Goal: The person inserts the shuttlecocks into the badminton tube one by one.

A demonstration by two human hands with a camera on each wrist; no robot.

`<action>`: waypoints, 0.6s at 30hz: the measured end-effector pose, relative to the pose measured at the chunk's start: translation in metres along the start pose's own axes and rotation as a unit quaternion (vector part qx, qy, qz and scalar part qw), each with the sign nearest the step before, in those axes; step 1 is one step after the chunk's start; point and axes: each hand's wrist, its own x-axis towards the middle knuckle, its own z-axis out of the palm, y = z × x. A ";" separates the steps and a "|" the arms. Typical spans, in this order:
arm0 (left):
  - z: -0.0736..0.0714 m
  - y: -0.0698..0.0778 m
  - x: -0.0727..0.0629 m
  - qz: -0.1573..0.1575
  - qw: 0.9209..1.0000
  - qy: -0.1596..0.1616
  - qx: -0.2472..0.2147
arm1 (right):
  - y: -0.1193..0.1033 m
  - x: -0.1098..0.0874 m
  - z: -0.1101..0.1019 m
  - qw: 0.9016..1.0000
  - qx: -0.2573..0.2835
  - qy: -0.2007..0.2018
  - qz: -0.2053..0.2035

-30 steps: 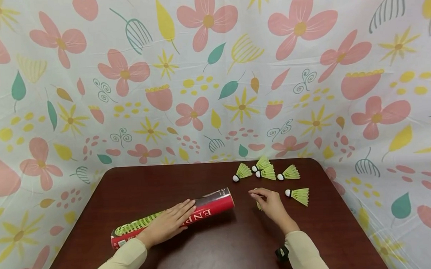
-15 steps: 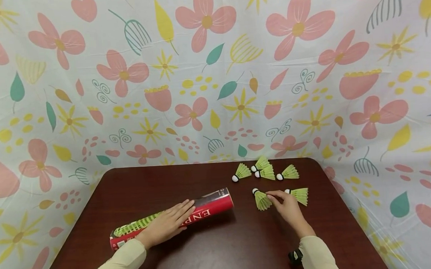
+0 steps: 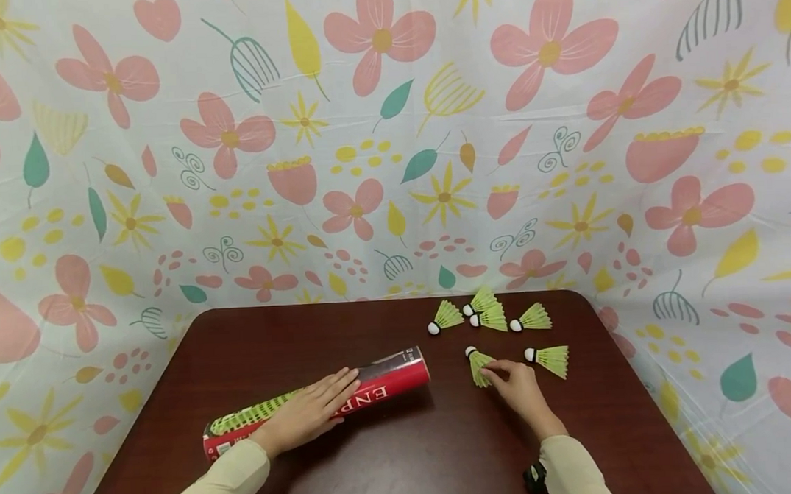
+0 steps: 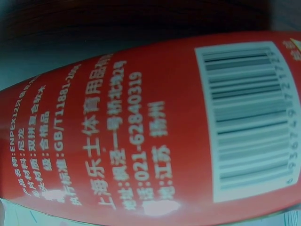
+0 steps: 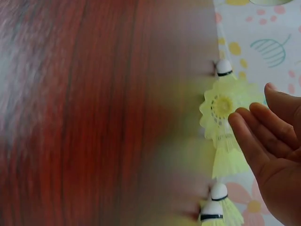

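Head view: my left hand (image 3: 310,411) lies straight-fingered along the tube (image 3: 394,376). My right hand (image 3: 523,395), thumb and fingers apart, is at the shuttlecock (image 3: 478,363) near the tube's end; I'd best pinch lightly.

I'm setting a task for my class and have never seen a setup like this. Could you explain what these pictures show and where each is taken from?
There is no machine here, just a person's bare hands. The wide picture comes from a camera on the head: a dark table stands before a flowered cloth. The left hand lies on a red tube. The right hand has its fingertips at a yellow-green shuttlecock; whether it grips is hard to tell. Five more shuttlecocks lie nearby. The close pictures come from wrist cameras: the left shows the tube's printing and barcode; the right shows fingers and shuttlecocks.
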 end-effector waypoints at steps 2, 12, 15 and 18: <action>0.000 0.000 -0.001 0.001 1.000 0.001 -0.002 | -0.001 0.002 0.003 1.000 0.003 -0.003 0.004; -0.002 0.001 -0.002 -0.008 1.000 -0.012 -0.007 | -0.008 0.009 0.009 0.999 0.002 0.001 0.040; 0.001 0.000 -0.002 -0.004 1.000 -0.005 -0.007 | -0.009 0.010 0.012 0.999 -0.002 0.013 0.041; 0.003 0.000 -0.003 0.001 1.000 0.000 -0.005 | -0.009 0.011 0.014 0.999 -0.005 0.022 0.040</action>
